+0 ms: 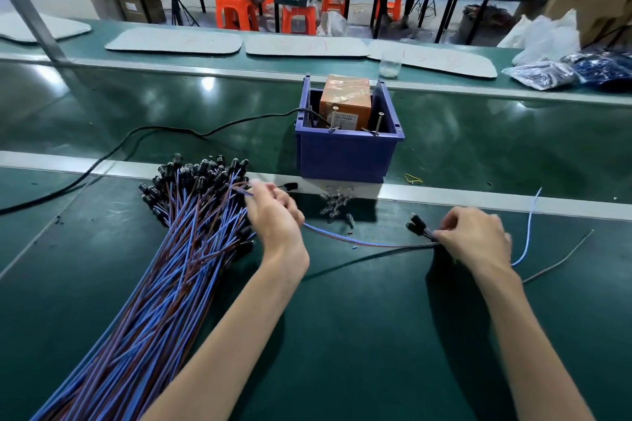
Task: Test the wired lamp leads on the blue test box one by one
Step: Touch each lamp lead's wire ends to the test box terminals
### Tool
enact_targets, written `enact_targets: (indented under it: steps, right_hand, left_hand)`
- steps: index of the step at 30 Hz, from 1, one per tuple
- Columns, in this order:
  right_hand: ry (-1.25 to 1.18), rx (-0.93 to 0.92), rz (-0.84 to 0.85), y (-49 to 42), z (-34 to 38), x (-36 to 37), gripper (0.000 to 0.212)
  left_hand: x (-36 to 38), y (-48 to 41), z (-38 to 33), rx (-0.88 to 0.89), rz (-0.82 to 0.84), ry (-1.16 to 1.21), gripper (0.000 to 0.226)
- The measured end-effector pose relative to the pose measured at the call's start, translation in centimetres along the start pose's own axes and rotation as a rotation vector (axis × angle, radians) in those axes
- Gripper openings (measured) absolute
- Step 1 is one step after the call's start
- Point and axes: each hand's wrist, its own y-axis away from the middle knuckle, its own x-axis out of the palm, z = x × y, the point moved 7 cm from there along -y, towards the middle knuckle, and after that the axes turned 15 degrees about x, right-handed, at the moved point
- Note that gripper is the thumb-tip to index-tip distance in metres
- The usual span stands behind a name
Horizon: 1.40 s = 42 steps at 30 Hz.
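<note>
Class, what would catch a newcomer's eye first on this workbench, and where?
A bundle of blue and brown lamp leads fans across the bench at left. The blue test box, holding an orange unit, stands centre. Nearer, the left hand and right hand each pinch leads.

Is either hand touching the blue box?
No, the left hand pinches a lead by the bundle, the right hand holds leads, both short of the blue box.

Lead bundle lies front-left of the test box (block inside).
</note>
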Motion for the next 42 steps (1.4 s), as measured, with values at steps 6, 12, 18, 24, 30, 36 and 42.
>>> enact_targets:
  steps: [6,12,18,24,30,36,42]
  right_hand:
    - [-0.647,-0.513,0.366,7.3,7.5,-0.7,0.012]
    - [-1.191,-0.398,0.674,9.4,9.9,1.2,0.010]
    - [-1.132,-0.475,0.738,9.2,10.8,1.2,0.017]
    - [-1.238,-0.436,0.863,8.3,11.0,1.7,0.008]
    - [-0.877,-0.535,0.564,7.1,10.5,1.5,0.016]
    - [-0.601,-0.654,0.406,7.5,10.8,1.7,0.027]
    - [-0.638,-0.556,0.309,7.7,10.4,3.0,0.017]
  left_hand:
    - [3.5,3.9,2.3,-0.127,0.712,-0.425,0.040]
    - [3.3,4.8,2.8,-0.284,1.058,-0.654,0.041]
    - [2.6,5.0,3.2,-0.397,1.168,-0.677,0.014]
    - [2.8,3.3,2.4,-0.250,0.971,-0.448,0.026]
    - [2.7,2.8,2.4,-0.081,1.054,-0.598,0.035]
    - [2.2,2.2,2.2,-0.015,1.135,-0.825,0.037]
    - [1.6,1.8,2.4,-0.018,1.141,-0.927,0.039]
